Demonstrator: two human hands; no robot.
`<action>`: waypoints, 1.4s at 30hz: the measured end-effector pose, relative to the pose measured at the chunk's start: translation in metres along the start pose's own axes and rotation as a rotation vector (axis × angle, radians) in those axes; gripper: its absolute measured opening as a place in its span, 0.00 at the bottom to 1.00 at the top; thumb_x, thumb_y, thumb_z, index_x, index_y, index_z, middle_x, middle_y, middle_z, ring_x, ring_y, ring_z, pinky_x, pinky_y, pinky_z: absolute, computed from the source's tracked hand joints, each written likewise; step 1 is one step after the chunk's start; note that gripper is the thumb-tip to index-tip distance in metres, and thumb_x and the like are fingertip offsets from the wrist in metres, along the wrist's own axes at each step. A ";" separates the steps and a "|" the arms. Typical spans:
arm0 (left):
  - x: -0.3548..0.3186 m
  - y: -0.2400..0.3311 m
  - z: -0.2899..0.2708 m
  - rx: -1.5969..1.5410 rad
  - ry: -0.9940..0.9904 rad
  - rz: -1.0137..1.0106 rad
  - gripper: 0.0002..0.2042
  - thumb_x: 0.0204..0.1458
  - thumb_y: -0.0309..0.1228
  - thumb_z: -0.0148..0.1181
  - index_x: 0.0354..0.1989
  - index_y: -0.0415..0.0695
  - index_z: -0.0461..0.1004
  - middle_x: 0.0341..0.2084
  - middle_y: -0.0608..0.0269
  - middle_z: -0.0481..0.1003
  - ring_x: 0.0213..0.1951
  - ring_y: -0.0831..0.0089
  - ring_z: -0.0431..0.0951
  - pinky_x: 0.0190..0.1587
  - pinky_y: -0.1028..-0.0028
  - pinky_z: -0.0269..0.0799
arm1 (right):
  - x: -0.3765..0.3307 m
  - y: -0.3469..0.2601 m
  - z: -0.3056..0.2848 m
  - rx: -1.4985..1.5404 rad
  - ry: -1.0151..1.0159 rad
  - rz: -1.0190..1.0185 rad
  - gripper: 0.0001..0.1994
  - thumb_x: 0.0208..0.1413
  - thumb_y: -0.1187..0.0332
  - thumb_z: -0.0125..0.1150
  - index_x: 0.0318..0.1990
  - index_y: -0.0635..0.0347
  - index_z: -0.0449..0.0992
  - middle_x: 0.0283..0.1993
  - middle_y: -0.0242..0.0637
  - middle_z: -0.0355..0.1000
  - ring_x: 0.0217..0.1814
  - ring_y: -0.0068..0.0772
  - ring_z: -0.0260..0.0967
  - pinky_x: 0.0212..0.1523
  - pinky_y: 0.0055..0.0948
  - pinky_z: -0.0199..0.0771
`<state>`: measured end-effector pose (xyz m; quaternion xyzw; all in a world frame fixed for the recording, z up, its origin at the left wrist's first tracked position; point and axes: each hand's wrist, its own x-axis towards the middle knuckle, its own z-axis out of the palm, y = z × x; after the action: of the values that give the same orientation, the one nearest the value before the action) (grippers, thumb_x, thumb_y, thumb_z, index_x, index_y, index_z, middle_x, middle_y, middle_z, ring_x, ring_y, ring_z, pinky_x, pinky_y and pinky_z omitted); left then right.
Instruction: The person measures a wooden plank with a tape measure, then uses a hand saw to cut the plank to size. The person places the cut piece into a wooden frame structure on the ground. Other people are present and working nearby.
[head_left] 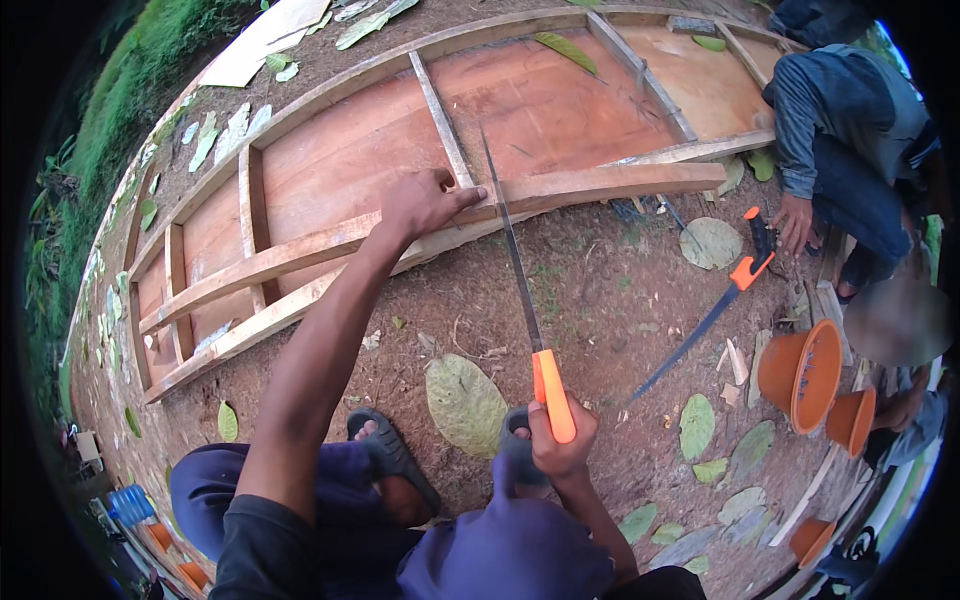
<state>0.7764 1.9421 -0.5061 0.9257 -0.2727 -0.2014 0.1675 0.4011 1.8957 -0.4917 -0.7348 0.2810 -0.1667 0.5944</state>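
Observation:
My right hand [563, 437] is closed round the orange handle of a hand saw [523, 290]. Its long blade points away from me and crosses a loose wooden batten [610, 184], just right of my left hand. That batten lies over a large wooden frame backed with reddish plywood [350, 120]. My left hand [425, 208] grips the batten from above, its thumb along the wood close to the blade. Whether the teeth have cut into the wood cannot be made out.
On the right a person in a dark jacket [835, 110] crouches, one hand [795, 222] beside a second saw [690, 335] lying on the soil. Orange buckets [800, 375] stand near it. Large leaves [466, 405] are scattered about. My sandalled foot [395, 460] is below the frame.

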 end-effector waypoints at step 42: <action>0.007 -0.009 0.036 0.106 0.204 -0.008 0.27 0.65 0.44 0.43 0.27 0.36 0.83 0.22 0.37 0.79 0.25 0.44 0.82 0.35 0.51 0.80 | 0.111 -0.089 0.051 -0.116 0.093 0.219 0.06 0.52 0.73 0.63 0.28 0.66 0.74 0.17 0.42 0.67 0.19 0.39 0.72 0.24 0.37 0.70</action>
<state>0.7690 1.9375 -0.5431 0.9501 -0.2609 -0.0923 0.1442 0.5370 1.8797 -0.4278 -0.7242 0.3959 -0.1181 0.5520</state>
